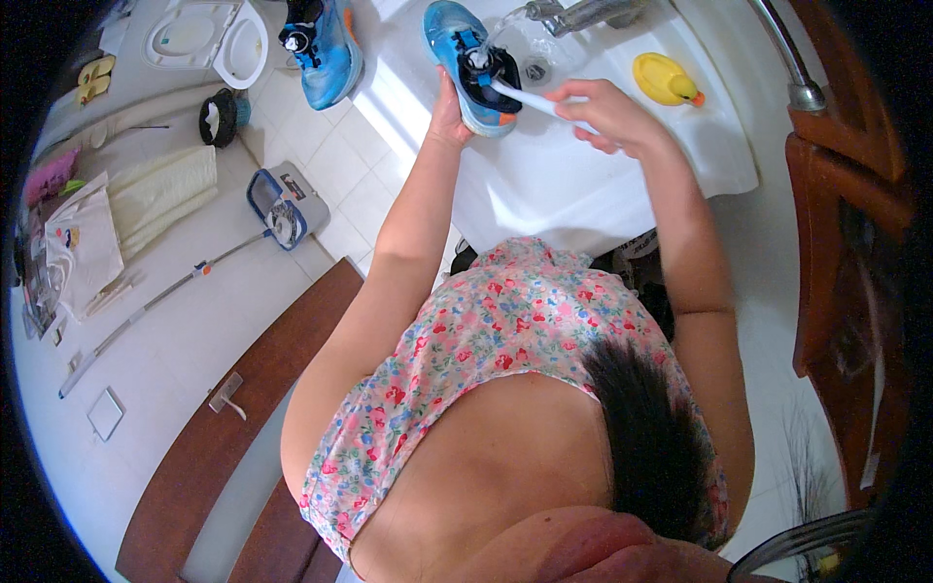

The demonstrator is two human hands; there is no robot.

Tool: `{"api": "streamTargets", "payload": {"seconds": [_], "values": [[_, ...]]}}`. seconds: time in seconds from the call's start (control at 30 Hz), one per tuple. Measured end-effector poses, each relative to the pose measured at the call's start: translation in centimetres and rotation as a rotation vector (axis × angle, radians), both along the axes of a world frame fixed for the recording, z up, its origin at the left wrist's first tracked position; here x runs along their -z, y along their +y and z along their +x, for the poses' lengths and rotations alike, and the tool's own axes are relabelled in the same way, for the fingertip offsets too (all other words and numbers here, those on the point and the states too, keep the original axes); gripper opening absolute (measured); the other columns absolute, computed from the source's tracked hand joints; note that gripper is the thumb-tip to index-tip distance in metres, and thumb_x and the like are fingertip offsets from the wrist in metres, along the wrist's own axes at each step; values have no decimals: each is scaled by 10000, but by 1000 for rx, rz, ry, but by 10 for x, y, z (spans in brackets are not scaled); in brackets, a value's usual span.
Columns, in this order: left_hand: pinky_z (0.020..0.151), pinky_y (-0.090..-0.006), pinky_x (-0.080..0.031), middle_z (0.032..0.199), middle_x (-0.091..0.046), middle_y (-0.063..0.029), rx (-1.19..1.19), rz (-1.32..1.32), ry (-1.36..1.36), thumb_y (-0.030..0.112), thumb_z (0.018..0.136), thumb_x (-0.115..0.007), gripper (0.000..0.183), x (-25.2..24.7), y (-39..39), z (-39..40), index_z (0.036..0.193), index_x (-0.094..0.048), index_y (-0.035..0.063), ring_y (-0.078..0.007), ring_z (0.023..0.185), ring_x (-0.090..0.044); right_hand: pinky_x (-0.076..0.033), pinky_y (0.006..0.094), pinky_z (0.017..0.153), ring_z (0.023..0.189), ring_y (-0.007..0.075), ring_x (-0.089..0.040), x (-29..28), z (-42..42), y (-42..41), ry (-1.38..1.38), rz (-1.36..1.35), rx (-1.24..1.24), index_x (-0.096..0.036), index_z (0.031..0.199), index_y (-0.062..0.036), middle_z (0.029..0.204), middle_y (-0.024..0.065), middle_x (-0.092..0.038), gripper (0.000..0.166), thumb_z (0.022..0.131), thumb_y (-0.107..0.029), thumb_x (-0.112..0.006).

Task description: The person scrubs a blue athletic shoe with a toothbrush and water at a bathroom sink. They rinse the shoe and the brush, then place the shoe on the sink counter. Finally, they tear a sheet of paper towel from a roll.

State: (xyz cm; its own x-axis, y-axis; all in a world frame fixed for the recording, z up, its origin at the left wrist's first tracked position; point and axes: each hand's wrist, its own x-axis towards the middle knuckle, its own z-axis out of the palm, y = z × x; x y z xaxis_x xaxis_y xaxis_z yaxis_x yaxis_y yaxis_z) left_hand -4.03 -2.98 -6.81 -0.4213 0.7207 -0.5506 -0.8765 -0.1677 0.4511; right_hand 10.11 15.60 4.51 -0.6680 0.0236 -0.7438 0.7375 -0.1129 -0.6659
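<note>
A blue athletic shoe (450,36) with a black lining and an orange heel patch is held over the white washbasin (568,164). My left hand (450,116) grips its side near the heel. Between the fingers of my right hand (609,116) is a white-handled brush (531,99), its head against the shoe by the opening; the bristles are hidden. Water (503,28) runs from the metal faucet (561,16) onto the tongue and dial of the shoe. The basin's drain (537,70) shows just beyond the heel.
A second blue shoe (332,65) sits left of the basin. The yellow rubber duck (663,79) rests on the basin's right side. Farther left are a toilet (240,55), a mop bucket (310,200) with its mop (175,280), and a brown door (255,350). Brown wooden furniture (831,175) stands at right.
</note>
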Motion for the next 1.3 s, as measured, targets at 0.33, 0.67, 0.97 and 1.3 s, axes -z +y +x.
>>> {"api": "streamTargets", "payload": {"seconds": [0.33, 0.67, 0.97, 1.3], "values": [[1008, -498, -384, 1369, -420, -116, 126, -38, 91, 671, 864, -209, 754, 12, 5, 3, 1396, -310, 147, -305, 1231, -440, -478, 434, 760, 840, 370, -610, 40, -25, -45, 213, 881, -35, -609, 1101, -165, 892, 156, -654, 262, 845, -202, -560], [1002, -475, -400, 1330, -454, -136, 82, -42, -18, 691, 851, -197, 805, 12, 4, -1, 1382, -327, 100, -304, 1210, -459, -296, 260, 378, 426, 95, -407, 23, -14, -21, 106, -29, 185, -610, 1057, -111, 634, 25, -498, 238, 837, -188, -562], [1008, -517, -380, 1368, -414, -122, 185, 25, 31, 703, 837, -205, 806, -9, 9, 7, 1405, -288, 138, -321, 1239, -424, -479, 408, 746, 793, 323, -628, 22, 5, -23, 201, 799, -186, -590, 1107, -120, 886, 147, -660, 260, 868, -195, -521], [979, -485, -426, 1351, -429, -132, 175, -16, 55, 677, 854, -189, 789, 15, 4, 0, 1393, -291, 110, -308, 1208, -464, -471, 387, 573, 704, 275, -608, 95, -34, -47, 436, 441, 324, -599, 1078, -112, 784, 129, -622, 260, 840, -215, -586]]}}
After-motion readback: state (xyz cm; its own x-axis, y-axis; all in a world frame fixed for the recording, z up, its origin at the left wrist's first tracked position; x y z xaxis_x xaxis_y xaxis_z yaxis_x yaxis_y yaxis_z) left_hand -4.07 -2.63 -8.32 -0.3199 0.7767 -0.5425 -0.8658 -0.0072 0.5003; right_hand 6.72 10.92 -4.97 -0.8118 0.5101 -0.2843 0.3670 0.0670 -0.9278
